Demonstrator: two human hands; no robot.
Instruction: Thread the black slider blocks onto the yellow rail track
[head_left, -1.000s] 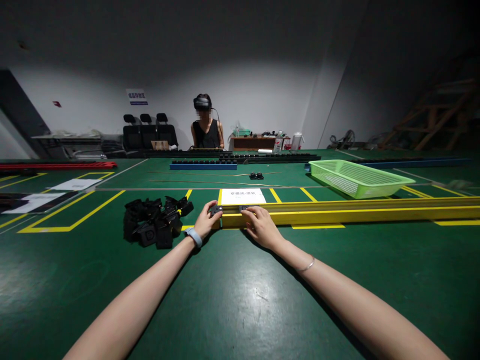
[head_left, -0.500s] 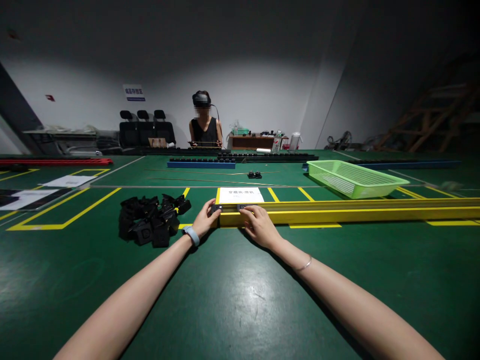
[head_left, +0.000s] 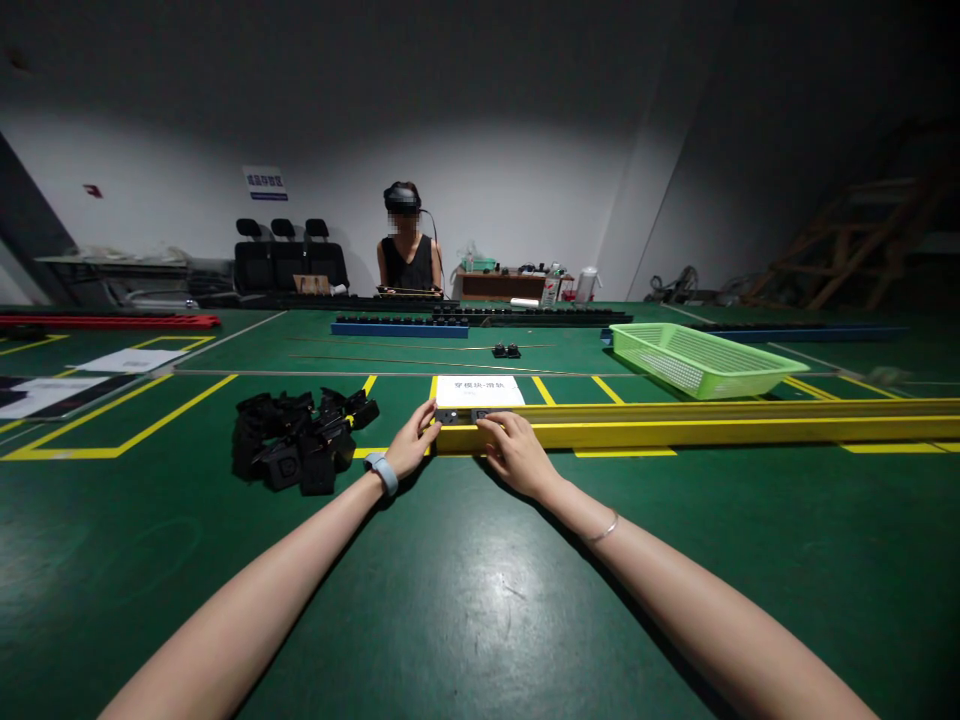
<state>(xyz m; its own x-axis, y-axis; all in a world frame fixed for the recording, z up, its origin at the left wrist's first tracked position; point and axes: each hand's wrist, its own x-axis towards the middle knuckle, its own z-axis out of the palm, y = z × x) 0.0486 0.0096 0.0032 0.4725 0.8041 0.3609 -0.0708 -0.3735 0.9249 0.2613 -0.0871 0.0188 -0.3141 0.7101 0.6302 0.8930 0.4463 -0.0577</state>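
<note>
Compared with a second ago, the black module [head_left: 448, 417] by my left hand [head_left: 409, 445] has moved further right: then it stuck out past the near end of the yellow rail [head_left: 675, 432], between my fingertips, and now it sits inside the channel at that left end. My left fingers have come up to the rail's end, thumb and forefinger a little apart at the module's outer side; I cannot tell whether they grasp it or only press on it. My right hand [head_left: 521, 460] has stayed beside the rail, fingers bent over the front wall and fingertips at a second module [head_left: 478, 413], though I cannot tell if they pinch it. The whole view has shifted slightly to the left. The first module is small, dark and blocky, with a pale dot on its face, and a short gap parts it from the second, which is dark grey and half hidden by my fingers. The rail is long, straight and bright yellow, lying across the green counter [head_left: 465, 560] just in front of a printed white sheet [head_left: 480, 388]. Left of my hand lies a jumbled pile of black parts [head_left: 289, 445].
</note>
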